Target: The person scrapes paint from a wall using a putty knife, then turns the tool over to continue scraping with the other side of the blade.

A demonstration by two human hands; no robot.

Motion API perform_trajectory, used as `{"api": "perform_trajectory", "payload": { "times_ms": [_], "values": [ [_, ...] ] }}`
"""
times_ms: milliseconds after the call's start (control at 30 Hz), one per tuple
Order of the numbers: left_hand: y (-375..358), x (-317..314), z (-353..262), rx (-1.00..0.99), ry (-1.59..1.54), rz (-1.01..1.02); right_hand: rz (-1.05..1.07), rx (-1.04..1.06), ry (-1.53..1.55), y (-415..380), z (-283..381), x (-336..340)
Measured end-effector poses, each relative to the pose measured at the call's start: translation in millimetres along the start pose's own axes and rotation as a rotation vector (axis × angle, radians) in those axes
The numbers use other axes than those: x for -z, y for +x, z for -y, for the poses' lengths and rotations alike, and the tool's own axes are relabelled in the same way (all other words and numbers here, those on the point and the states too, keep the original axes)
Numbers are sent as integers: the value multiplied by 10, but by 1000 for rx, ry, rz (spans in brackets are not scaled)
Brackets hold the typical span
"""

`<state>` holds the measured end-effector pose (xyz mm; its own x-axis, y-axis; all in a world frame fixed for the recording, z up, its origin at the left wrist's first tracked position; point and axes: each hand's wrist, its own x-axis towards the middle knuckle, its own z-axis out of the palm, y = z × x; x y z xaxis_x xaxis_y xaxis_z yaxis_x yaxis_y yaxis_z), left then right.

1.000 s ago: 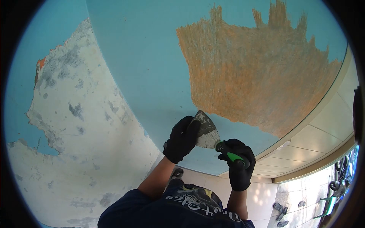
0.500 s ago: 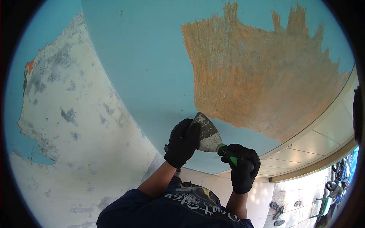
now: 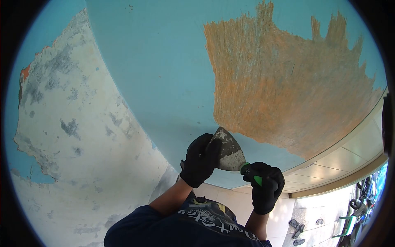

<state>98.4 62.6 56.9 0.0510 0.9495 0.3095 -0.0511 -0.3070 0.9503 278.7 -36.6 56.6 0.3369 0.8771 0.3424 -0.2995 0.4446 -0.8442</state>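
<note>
White lettering (image 3: 204, 219), "St" legible, marks a dark shirt (image 3: 158, 231); gloved left hand (image 3: 200, 161) pinches a scraper's (image 3: 229, 151) blade, right hand (image 3: 266, 187) closed around its handle (image 3: 258, 180).

Partly scraped, painted wall (image 3: 164, 74) outdoors

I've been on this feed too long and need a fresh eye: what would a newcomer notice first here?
Probably the large, ragged orange-brown patch at upper right, stark against the turquoise wall. Next, the broad off-white, grey-blotched area on the left. Then, at lower centre, the paint-speckled scraper, its green-and-black handle in the black-gloved right hand and its blade against the black-gloved left hand.
</note>
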Motion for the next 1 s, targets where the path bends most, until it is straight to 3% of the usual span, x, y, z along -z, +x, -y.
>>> {"api": "perform_trajectory", "payload": {
  "times_ms": [200, 267, 300, 367, 433, 500, 533, 567, 600, 633, 667, 733, 800, 833, 900, 933, 967, 1000],
  "values": [
    [24, -42, 75, -106, 51, -4, -25, 35, 33, 109, -14, 39],
    [17, -48, 86, -114, 58, -19, -34, 175, -260, 120, -82, 61],
    [17, -43, 77, -111, 58, -16, -37, 172, -261, 115, -106, 88],
    [39, -41, 51, -180, 114, -20, -70, -59, 30, 129, -149, 167],
    [38, -36, 53, -233, 172, -36, -78, -59, -89, 157, -195, 207],
    [96, -26, 113, -291, 210, -111, -56, -142, 92, 210, -215, 212],
    [157, -13, 97, -286, 194, -172, 34, 127, -292, 240, -277, 90],
    [289, 103, 50, -200, -31, -168, 23, 123, -287, 295, -263, -24],
    [420, 180, -203, -260, -90, -202, 120, 13, -41, 358, -207, -139],
    [479, 260, -497, -343, 47, -184, 222, -89, 207, 368, -125, -205],
    [445, 249, -536, -309, -35, -189, 224, -79, 214, 335, -5, -220],
    [305, 284, -455, -237, -53, -156, 353, 36, 111, 283, 218, -169],
    [-20, 377, -264, -66, 25, -97, 702, 54, -250, 163, 322, 311],
    [-132, 449, -128, -142, 129, -11, 857, 10, -354, 75, 379, 441],
    [-334, 438, -134, -173, 275, 72, 695, -300, -24, -216, 239, 639],
    [-379, 406, -68, -207, 269, 80, 522, -320, -39, -287, 216, 515],
    [-410, 364, -10, -237, 265, 88, 524, -326, -43, -294, 208, 375],
    [-426, 316, -7, -232, 266, 89, 522, -231, -315, -257, 216, 213]
  ]
}}
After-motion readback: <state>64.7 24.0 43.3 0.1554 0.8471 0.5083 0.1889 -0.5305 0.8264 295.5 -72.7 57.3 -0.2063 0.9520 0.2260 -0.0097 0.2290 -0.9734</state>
